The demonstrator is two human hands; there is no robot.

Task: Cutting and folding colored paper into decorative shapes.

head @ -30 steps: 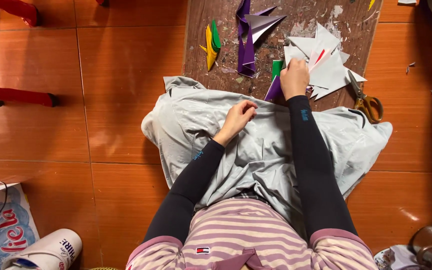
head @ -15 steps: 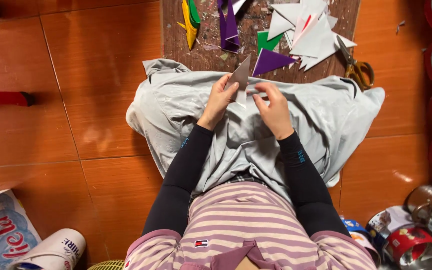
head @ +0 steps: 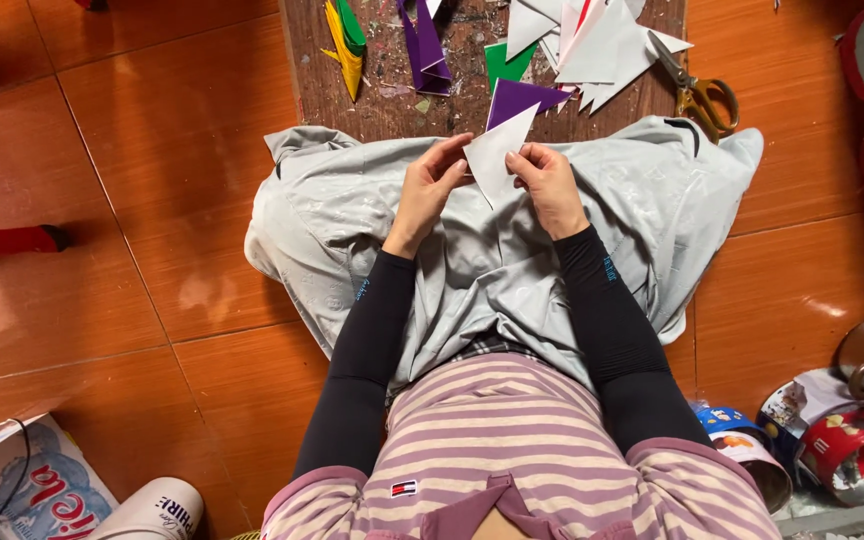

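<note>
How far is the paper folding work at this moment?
Done: folded yellow-green and purple pieces lie on the board. In hand: left hand and right hand hold a white triangle. Left: white sheets, apparently unfolded.

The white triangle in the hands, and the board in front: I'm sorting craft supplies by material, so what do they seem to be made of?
The white triangle, pinched between the left hand and right hand, looks like thin matte paper: flat, with sharp straight edges. The board looks like bare, worn wood: brown grain with pale flecks, possibly glue or paint.
</note>
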